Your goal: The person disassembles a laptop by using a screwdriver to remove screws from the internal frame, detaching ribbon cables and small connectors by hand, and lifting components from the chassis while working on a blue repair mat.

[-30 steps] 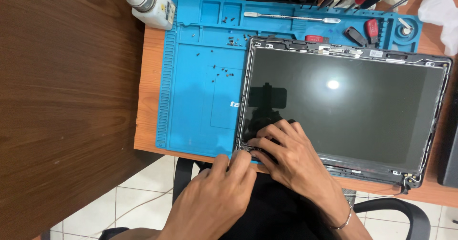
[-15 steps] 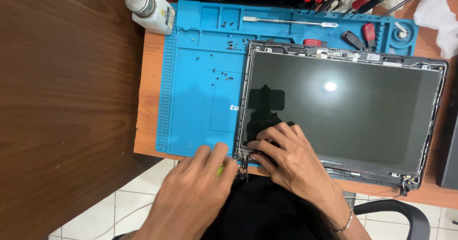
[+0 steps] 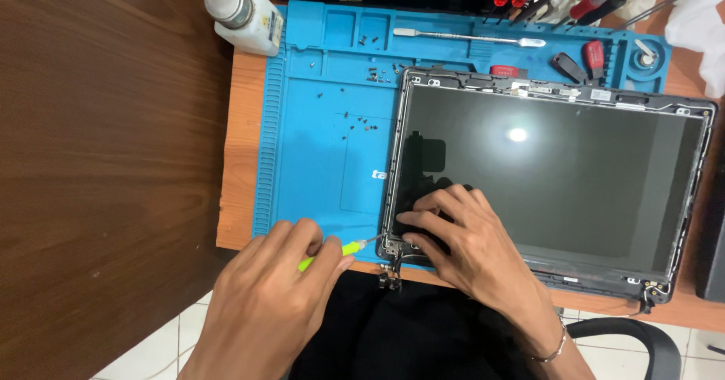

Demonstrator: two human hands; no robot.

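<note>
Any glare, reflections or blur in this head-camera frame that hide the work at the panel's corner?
Head view: a small bright lamp glare sits mid-screen on the laptop display panel, away from the hands; a dark reflection shows on the glass above the right hand; the left hand with the green-handled screwdriver is sharp; focus is even, with no clear motion blur.

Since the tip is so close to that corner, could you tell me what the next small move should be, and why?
Probably seat the tip in the screw at the near-left corner and turn. The left hand holds the green-handled screwdriver with its tip at the hinge corner of the laptop screen, and the right hand presses beside it.
</note>
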